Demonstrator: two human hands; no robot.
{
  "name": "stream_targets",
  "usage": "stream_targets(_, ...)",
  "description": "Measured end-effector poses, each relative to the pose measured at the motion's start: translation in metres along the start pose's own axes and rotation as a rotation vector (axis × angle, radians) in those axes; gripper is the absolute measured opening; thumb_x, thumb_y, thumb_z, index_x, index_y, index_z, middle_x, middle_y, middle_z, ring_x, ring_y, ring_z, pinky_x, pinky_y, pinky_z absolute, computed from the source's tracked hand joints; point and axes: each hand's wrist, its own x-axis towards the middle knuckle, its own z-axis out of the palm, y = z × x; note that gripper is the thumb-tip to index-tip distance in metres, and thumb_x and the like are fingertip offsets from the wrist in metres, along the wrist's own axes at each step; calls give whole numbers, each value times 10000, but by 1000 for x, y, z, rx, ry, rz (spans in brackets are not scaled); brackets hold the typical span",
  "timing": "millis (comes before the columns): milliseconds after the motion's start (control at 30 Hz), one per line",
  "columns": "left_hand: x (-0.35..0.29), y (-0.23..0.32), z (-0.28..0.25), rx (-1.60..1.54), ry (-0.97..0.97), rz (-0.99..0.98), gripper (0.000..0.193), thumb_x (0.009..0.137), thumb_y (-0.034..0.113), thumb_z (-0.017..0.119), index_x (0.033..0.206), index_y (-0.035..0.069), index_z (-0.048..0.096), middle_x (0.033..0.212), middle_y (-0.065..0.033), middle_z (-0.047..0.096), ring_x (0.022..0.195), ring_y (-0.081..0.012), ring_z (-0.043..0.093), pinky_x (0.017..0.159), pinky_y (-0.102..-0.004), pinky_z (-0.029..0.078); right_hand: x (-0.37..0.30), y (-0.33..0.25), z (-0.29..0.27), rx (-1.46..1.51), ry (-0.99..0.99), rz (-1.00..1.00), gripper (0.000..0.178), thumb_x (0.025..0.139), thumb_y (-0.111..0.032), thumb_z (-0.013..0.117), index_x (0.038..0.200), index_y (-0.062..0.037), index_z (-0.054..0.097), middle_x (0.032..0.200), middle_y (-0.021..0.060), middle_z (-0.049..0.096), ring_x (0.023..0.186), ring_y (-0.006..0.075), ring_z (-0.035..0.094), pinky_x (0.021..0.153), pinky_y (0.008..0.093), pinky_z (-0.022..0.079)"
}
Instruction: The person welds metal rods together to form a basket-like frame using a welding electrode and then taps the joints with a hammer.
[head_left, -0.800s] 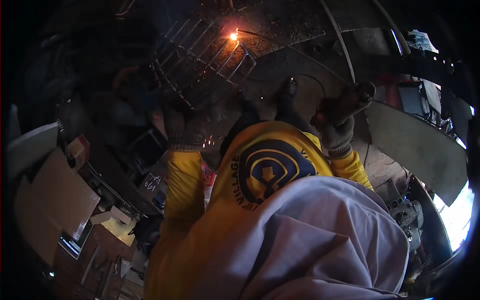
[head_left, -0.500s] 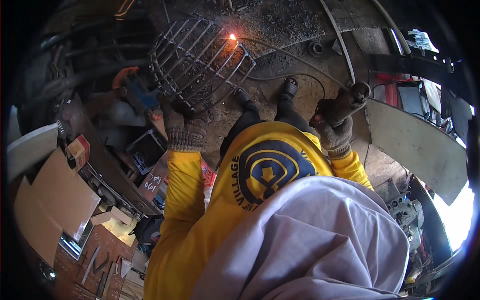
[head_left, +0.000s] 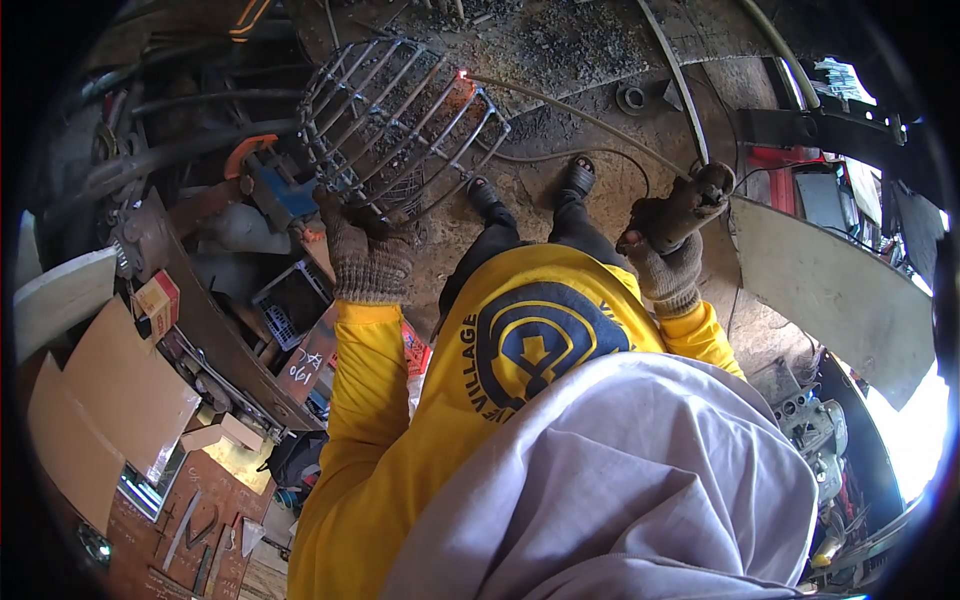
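A curved metal grate (head_left: 385, 110) of welded bars lies at the far left of centre. My left hand (head_left: 370, 262), in a brown knitted glove, is closed round its near end; the fingertips are partly hidden. In my gloved right hand (head_left: 668, 270) is a dark, worn welding electrode holder (head_left: 690, 215). A long thin welding rod (head_left: 575, 108) runs from this holder leftward to the grate's right side. Where the rod meets the bars, its tip glows red and a bar beside it is orange.
A cable (head_left: 590, 152) curves over the floor near my sandalled feet. On the left are a blue vise-like tool (head_left: 285, 192), cardboard (head_left: 130, 400) and a brown board (head_left: 190, 530) with hand tools. A pale sheet panel (head_left: 830, 290) leans at right. Dark debris (head_left: 580, 50) litters the far floor.
The bright flame-like light at the rod's tip has shrunk to a small red glow, and the surroundings look brighter. My hands and the grate have barely moved.
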Motion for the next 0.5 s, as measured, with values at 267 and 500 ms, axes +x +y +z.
stream_targets(267,14,6,-30,-193,-94,-56,318,913,477,654,787,185,641,604,33,597,515,-110,573,489,-277,461,4,7,2,100,6,14,363,771,-38,746,1103,20,610,896,71,679,748,127,660,715,262,542)
stream_targets(500,34,-1,-57,-198,-219,-42,242,976,408,568,1066,214,681,801,91,686,583,-49,559,504,-272,458,3,7,11,269,25,15,329,803,68,687,1110,27,575,890,60,629,753,117,636,692,261,553)
